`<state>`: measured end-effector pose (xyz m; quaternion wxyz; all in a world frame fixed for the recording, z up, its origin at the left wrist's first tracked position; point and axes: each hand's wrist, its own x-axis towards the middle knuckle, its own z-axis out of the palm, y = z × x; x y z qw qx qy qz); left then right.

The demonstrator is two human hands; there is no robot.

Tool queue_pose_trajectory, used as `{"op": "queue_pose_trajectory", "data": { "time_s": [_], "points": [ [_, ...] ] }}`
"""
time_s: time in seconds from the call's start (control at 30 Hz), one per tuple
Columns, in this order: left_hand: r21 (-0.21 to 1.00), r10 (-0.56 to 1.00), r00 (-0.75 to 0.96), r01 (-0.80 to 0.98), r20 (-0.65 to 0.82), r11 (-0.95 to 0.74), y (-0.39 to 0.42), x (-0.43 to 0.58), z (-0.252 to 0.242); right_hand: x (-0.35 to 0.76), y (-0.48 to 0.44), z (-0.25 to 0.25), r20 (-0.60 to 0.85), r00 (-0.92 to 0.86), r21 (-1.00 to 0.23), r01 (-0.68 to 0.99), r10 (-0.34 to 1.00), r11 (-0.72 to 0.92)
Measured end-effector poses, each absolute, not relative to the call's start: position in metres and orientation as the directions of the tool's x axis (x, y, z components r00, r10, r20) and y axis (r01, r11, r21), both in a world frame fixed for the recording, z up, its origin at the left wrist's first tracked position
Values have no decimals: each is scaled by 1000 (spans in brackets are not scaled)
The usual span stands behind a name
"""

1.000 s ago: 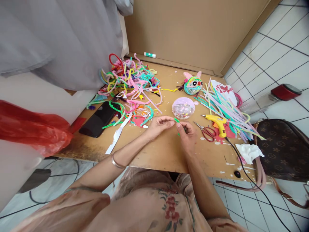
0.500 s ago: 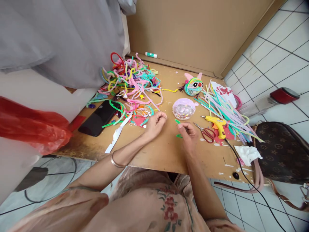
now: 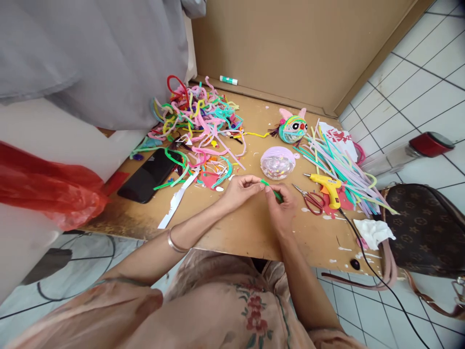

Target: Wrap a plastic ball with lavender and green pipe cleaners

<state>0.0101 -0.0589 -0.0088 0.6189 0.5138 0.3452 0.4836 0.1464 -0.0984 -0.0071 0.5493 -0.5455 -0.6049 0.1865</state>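
A short green pipe cleaner (image 3: 265, 183) is pinched between my two hands above the middle of the table. My left hand (image 3: 242, 191) grips its left end with thumb and finger. My right hand (image 3: 282, 203) holds the other part, its fingers curled round it. Just beyond the hands sits a clear ball (image 3: 278, 164) with a lilac upper band and bright bits inside. Behind it stands a finished-looking round figure (image 3: 292, 127) with pink ears, black-and-white eyes and a red nose. Red-handled scissors (image 3: 313, 201) lie to the right of my right hand.
Tangled pipe cleaners (image 3: 203, 116) are heaped at the back left, beside a black phone (image 3: 148, 177) and a torn white paper strip (image 3: 178, 201). At right lie a yellow glue gun (image 3: 328, 188) with its cord, straight pipe cleaners (image 3: 345, 167), a crumpled tissue (image 3: 373, 232) and a brown bag (image 3: 417, 228).
My left hand has moved right to meet my right hand and now pinches the green pipe cleaner too. Earlier only the right hand held it.
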Motion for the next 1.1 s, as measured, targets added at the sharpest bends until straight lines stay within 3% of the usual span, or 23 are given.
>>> {"op": "queue_pose_trajectory", "data": {
  "time_s": [0.13, 0.27, 0.47, 0.67, 0.87, 1.03, 1.1],
  "points": [
    [990, 964, 252, -132, 86, -54, -57, 8, -12, 145, -99, -10, 593, 94, -684, 583, 799, 439],
    [969, 954, 197, 49, 228, -242, -58, 6, -10, 145, -100, -15, 649, -4, -557, 678, 761, 479],
    [751, 845, 255, 389, 469, -534, -58, 2, -14, 144, -99, -18, 664, -12, -506, 729, 748, 461],
    [568, 776, 267, 553, 572, -609, -58, 6, -19, 142, -98, -17, 619, 39, -598, 670, 784, 439],
    [704, 843, 206, 472, 497, -530, -55, 8, -19, 140, -93, -16, 520, 136, -741, 563, 843, 366],
    [585, 799, 203, 584, 565, -562, -53, 8, -19, 136, -88, -14, 407, 186, -859, 410, 895, 306],
    [620, 817, 190, 564, 545, -545, -52, 10, -19, 135, -86, -12, 381, 196, -884, 365, 904, 293]
  ]
}}
